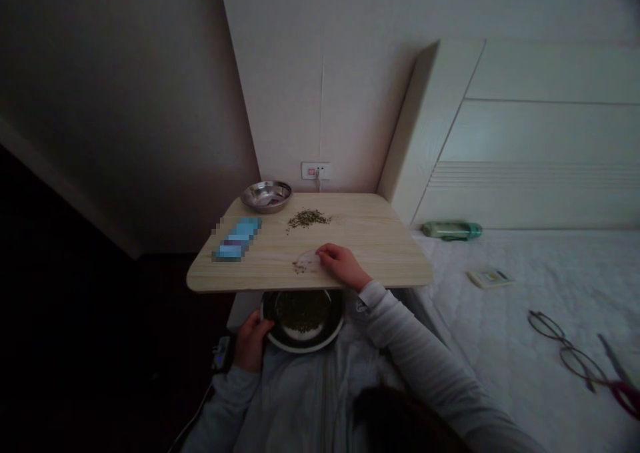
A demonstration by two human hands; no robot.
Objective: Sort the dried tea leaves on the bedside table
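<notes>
My left hand (253, 338) is closed on the left rim of a wide bowl (310, 347), its thumb over the edge. Dark green grains (303, 311) lie inside that bowl, which sits just below the front edge of the small wooden table (365, 239). Above the tabletop, my right hand (341, 263) has its fingers pinched on a thin, translucent piece (309, 258), whose kind I cannot make out. A few loose grains (300, 267) lie by the piece's left side. Farther back on the table is a spread pile of greenish grains (309, 218).
A metal bowl (267, 197) stands at the table's back left corner, with a pixelated phone-like object (237, 238) in front. On the bed at right lie a green bottle (453, 230), a small flat box (490, 277), eyeglasses (567, 346) and red-handled scissors (623, 389).
</notes>
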